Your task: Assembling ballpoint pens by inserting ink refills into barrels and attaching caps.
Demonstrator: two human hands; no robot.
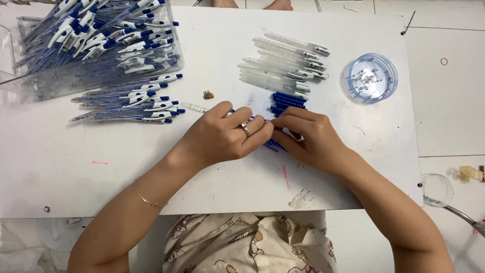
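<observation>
My left hand (227, 134) and my right hand (308, 136) meet at the middle of a white table (101, 172), fingertips pinched together over a small bunch of blue pen refills (287, 100). The left hand, which wears a ring, grips a pen whose clear tip (194, 107) sticks out to the left. The right hand's fingers close on a thin blue refill by the left fingertips. Just beyond the hands lie several clear empty pen barrels (283, 63).
A clear box (96, 45) at the far left is heaped with finished blue-and-white pens. More finished pens (136, 103) lie in front of it. A round clear lid (370, 78) sits at the right. A small brown scrap (208, 94) lies mid-table. A clear cup (437, 189) stands on the floor.
</observation>
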